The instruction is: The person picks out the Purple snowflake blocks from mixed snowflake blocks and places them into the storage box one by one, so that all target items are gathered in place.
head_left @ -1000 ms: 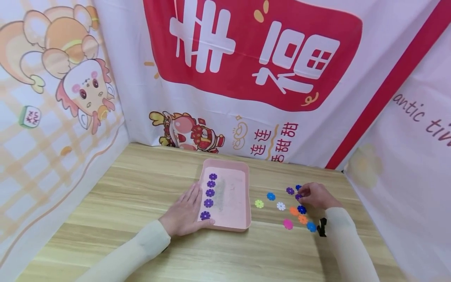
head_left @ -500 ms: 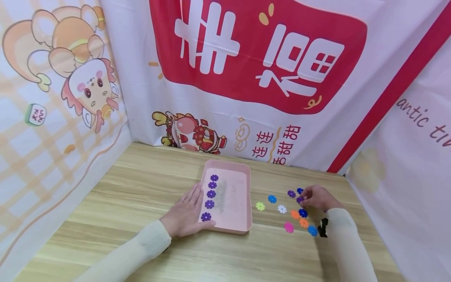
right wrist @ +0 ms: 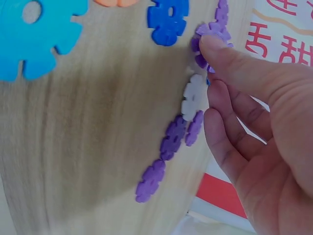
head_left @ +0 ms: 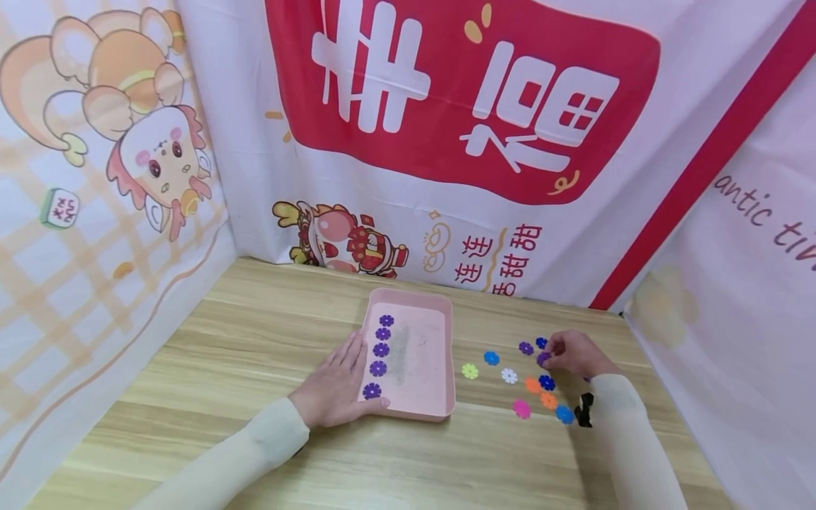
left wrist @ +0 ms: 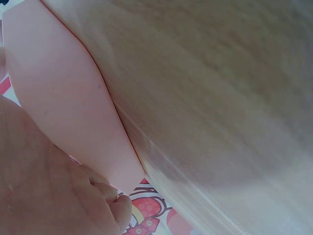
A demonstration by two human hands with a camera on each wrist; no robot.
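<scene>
- The right hand [head_left: 576,353] has its thumb and fingertips clamped on a purple disc [right wrist: 216,38], at the right of the table [head_left: 408,467], well apart from the tray [head_left: 421,415].
- The left hand [head_left: 336,388] touches the tray's left side, fingers straight and nearly together, thumb spread to the near corner.
- Inside the tray, five discs [head_left: 380,350], all purple, line the left wall.
- Between tray and right hand lie a yellow-green disc [head_left: 469,371], a light blue disc [head_left: 491,358] and a white disc [head_left: 508,376].
- Nearer the person lies a pink disc [head_left: 521,409].
</scene>
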